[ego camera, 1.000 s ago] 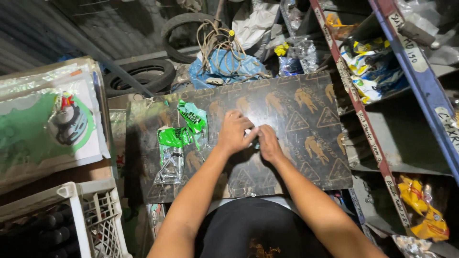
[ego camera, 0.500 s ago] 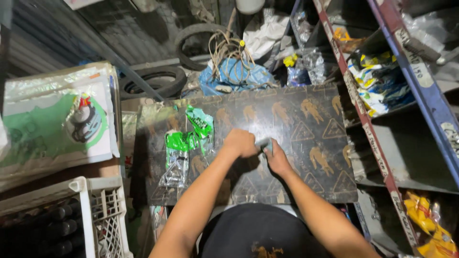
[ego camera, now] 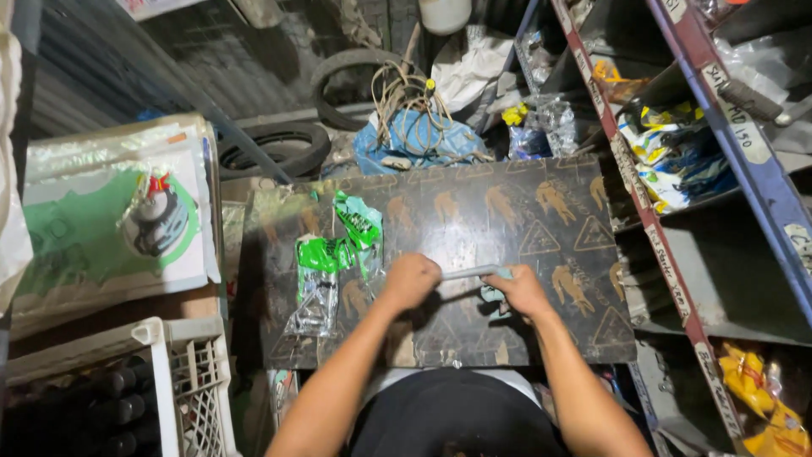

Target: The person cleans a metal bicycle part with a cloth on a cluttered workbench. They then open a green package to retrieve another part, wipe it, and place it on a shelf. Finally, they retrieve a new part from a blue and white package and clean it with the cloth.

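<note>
A thin grey rod (ego camera: pixel 475 272) is clenched between left hand (ego camera: pixel 412 282) and right hand (ego camera: pixel 523 292), both fists closed; slippage off the dark board (ego camera: pixel 541 211) is judged possible if twisted.

Left hand (ego camera: pixel 412 280) and right hand (ego camera: pixel 524 292) both fisted, forearms converging.

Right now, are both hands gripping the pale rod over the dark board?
Yes: the left hand and right hand each hold an end of the pale rod above the dark board.
</note>
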